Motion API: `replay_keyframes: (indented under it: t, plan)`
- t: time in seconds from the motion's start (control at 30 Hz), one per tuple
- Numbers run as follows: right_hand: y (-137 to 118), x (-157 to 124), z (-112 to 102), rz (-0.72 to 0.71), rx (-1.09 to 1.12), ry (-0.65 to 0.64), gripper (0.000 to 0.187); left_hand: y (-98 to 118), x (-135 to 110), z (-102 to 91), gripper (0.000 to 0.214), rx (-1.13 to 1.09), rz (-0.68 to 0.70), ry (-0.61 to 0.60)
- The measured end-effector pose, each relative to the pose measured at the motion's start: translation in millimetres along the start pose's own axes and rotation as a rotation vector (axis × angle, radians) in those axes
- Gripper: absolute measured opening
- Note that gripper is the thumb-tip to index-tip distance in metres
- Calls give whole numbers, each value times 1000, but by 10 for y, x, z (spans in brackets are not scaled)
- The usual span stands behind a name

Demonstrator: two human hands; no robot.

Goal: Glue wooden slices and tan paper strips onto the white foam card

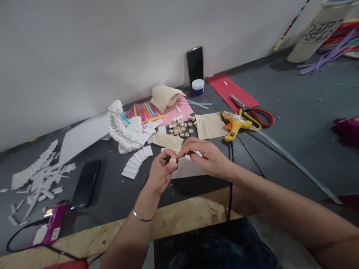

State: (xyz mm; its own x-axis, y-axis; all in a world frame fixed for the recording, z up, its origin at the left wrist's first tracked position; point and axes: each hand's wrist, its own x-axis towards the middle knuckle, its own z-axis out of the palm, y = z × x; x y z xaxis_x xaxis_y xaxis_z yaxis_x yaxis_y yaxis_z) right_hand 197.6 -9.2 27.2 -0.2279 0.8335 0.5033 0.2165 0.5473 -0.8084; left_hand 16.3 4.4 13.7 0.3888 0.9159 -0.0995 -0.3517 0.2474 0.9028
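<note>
nearest the camera, the person's bare right forearm extends over the dark grey table, where the left hand holds one small, rounded beige piece pinched between thumb and fingers; the right hand has a fingertip close by its side, and whether its fingers pinch anything cannot be told. judged by size, the piece should be light and easily dropped, probably firm yet liable to dent, material unconfirmed. recommended hold: gentle pinch on opposite sides, leaving its face free.
</note>
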Motion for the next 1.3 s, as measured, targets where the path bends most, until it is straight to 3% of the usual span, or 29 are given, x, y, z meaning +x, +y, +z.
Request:
replay_keyframes:
  t: [0.5,0.87,1.13,1.3]
  plan:
    - [-52,-15,-80,-246,-230,-51,39,-17,6,-4,45,87,-28,8]
    - [-92,-32,-87,-333,-356,-54,35,-21,15,-6,44,117,-30,-9]
    - [-95,-40,-84,-357,-505,-82,26,-20,29,-14,38,136,-27,-1]
    - [-42,-46,-101,-238,-352,-47,35,-29,46,-23,40,140,-20,49]
